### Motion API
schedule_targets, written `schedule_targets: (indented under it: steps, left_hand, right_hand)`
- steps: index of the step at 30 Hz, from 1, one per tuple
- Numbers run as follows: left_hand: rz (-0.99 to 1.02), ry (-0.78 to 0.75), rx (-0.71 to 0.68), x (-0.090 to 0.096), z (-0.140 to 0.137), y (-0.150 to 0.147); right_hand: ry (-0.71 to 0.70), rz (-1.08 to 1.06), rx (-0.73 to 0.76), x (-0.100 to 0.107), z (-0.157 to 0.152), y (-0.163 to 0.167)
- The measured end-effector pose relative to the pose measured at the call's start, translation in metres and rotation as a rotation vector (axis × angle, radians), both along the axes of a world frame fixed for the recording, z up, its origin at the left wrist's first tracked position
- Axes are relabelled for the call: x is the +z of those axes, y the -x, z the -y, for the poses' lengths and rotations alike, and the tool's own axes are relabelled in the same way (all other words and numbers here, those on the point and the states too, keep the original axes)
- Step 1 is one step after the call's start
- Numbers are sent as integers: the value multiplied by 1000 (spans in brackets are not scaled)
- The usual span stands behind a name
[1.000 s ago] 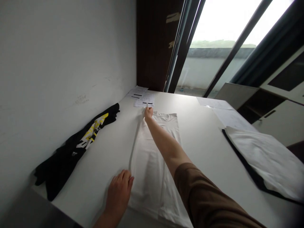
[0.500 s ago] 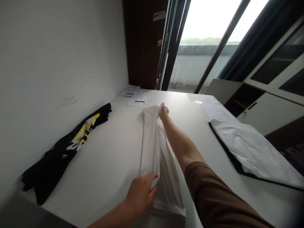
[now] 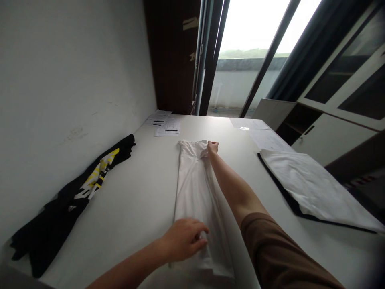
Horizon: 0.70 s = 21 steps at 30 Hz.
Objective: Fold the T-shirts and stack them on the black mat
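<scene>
The white cloth [image 3: 192, 188] now lies narrower, its fold seemingly almost set; the right hand [image 3: 213, 147] pinches its far corner; the left hand [image 3: 184, 239], thumb and fingers apart, is over its near part

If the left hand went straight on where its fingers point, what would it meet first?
Past the white garment at its fingertips, the left hand would likely meet the right arm near its brown sleeve; depth is unclear, so it might pass beneath.
</scene>
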<state>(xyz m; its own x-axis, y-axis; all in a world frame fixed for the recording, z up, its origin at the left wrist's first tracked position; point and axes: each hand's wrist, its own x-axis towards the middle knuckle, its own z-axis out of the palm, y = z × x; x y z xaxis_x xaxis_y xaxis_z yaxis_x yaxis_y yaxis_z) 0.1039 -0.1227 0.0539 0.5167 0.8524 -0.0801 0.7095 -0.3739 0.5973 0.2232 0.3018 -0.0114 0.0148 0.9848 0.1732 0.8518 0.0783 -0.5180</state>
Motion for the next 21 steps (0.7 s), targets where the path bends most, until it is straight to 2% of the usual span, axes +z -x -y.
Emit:
schedule_targets:
  steps: [3,6,9,11,16,21]
  left_hand:
    - [-68,-179,13,-10,-16,9]
    - [-90,-270,-63,-22,-22,16]
    - [-92,-283,-135,-30,-21,19]
    - [-91,-265,-158,-31,-20,20]
    - [-80,-230,-183,-28,-22,24]
    - [-62,-220,-189,-32,-24,25]
  right_hand:
    - [75,-7,-54,-3,-2,-4]
    - [-11,70,-52,-3,1,-1]
    - [-146,181,41,1,1,14]
    - [-166,217,155,4,-2,32]
    - [1,181,401,5,-26,82]
    - [133,207,397,6,-56,109]
